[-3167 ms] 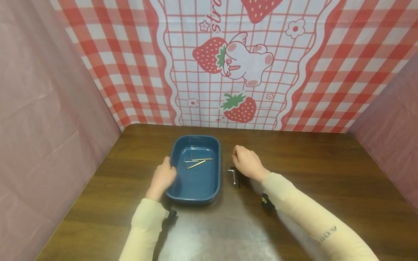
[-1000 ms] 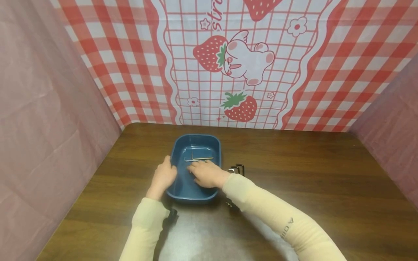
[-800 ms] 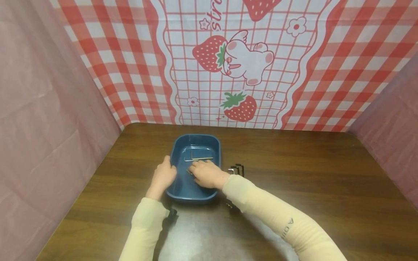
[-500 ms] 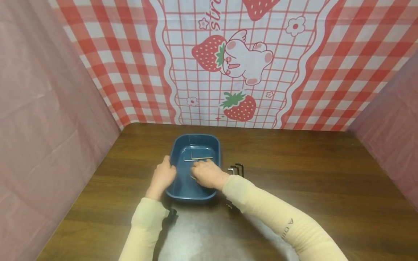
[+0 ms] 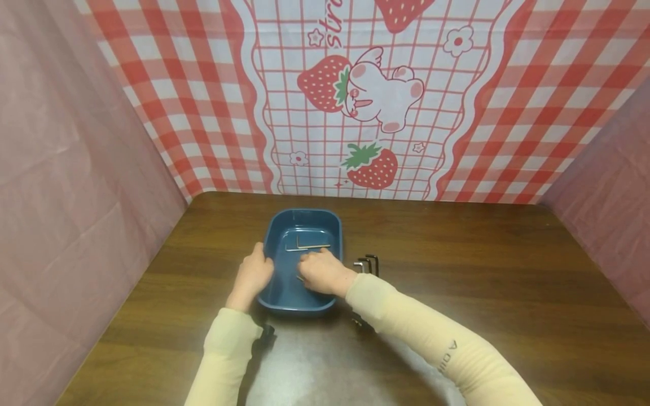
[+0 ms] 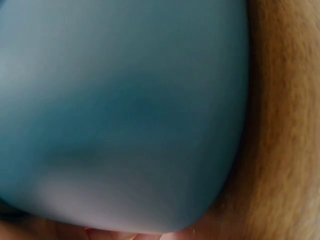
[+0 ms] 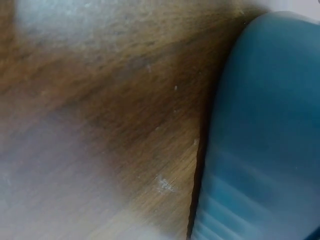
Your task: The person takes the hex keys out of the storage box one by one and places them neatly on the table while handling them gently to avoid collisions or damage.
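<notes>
My left hand [image 5: 254, 273] grips the left side of a blue tray [image 5: 281, 293], with the thumb at its rim. Inside the tray, my right hand [image 5: 322, 272] has its fingers curled and pinches an Allen key [image 5: 300, 277]; only a short end shows past the fingers. Beyond that hand, a gold-coloured Allen key [image 5: 315, 246] and a thinner silver Allen key [image 5: 294, 250] lie on the tray floor. In the left wrist view the tray's outer wall [image 6: 125, 115] fills most of the picture, with fingers [image 6: 112, 234] at its lower edge. The right wrist view shows no hand.
Just right of the tray, a silver Allen key [image 5: 358, 264] and black Allen keys [image 5: 374, 259] lie on the brown wooden table [image 5: 457, 254], partly covered by the right sleeve. A checked strawberry cloth [image 5: 376, 101] hangs behind the table, and pink cloth hangs at both sides.
My right hand came from beside the tray into it. Its fingers, spread on the gold Allen key, have curled in and drawn the key under the hand. The left hand stays put.
</notes>
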A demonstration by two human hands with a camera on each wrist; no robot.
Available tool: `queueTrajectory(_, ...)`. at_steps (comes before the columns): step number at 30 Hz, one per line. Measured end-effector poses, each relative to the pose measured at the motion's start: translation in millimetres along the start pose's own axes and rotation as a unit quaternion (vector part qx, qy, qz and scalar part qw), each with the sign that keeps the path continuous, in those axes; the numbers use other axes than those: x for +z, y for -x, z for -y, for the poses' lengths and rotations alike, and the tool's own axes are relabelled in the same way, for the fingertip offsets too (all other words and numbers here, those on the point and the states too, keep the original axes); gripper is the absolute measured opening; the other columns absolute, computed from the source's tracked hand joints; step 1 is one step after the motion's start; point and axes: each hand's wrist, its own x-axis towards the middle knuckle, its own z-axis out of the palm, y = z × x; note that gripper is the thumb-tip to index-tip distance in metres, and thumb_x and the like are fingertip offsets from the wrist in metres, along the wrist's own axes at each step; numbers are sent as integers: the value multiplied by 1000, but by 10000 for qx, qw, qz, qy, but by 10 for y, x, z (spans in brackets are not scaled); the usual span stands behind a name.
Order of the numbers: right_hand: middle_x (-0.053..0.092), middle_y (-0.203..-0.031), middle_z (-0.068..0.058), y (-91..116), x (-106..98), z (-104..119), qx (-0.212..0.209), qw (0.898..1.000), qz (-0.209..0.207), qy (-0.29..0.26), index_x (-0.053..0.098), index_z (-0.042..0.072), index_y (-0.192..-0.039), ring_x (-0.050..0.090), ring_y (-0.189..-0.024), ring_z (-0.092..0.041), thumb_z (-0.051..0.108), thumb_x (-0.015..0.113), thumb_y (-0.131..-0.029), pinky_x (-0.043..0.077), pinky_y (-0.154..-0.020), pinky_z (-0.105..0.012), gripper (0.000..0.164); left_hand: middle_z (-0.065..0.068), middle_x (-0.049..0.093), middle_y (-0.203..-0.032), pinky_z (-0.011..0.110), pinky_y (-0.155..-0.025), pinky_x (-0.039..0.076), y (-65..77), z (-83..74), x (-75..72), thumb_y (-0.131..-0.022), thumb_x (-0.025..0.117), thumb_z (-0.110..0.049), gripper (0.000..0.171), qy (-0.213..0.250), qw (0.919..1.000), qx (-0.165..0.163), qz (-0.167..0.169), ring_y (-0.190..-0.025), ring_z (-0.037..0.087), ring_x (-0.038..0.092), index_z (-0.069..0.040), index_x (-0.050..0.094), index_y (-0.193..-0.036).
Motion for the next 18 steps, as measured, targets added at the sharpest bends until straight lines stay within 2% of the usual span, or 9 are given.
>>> queueTrajectory(4,60,-79,1,1,-7,-10,-66,9997,-223,-68,64,16,-75,62,-74,-15,28,60,-81,48,-70,-38,14,29,55,-117,53,-76,47,-4,-2,-1,-90,38,-16,43,7,10000,19,-13,-99,44,57,0,36,-129)
queueTrajectory(7,56,-75,2,-2,1,-23,-104,9979,-583,-250,60,16,-71,59,-68,-13,28,61,-79,48,-64,-35,15,29,56,-115,52,-74,47,-13,6,-3,-90,38,-16,42,5,10000,29,-23,-97,44,58,0,37,-128)
queueTrajectory(12,53,-70,4,-2,18,-42,-127,9899,-1282,-599,56,17,-68,55,-62,-11,25,62,-75,46,-56,-29,13,29,55,-116,52,-74,48,-24,21,0,-90,38,-16,42,-9,10000,46,-32,-96,44,58,0,36,-129)
queueTrajectory(18,55,-68,6,7,19,-49,-6,9802,-1661,-1080,56,15,-72,53,-58,-8,20,62,-71,45,-54,-24,7,30,55,-115,51,-72,48,-22,30,10,-90,38,-16,42,11,10000,56,2,-95,44,58,1,36,-128)
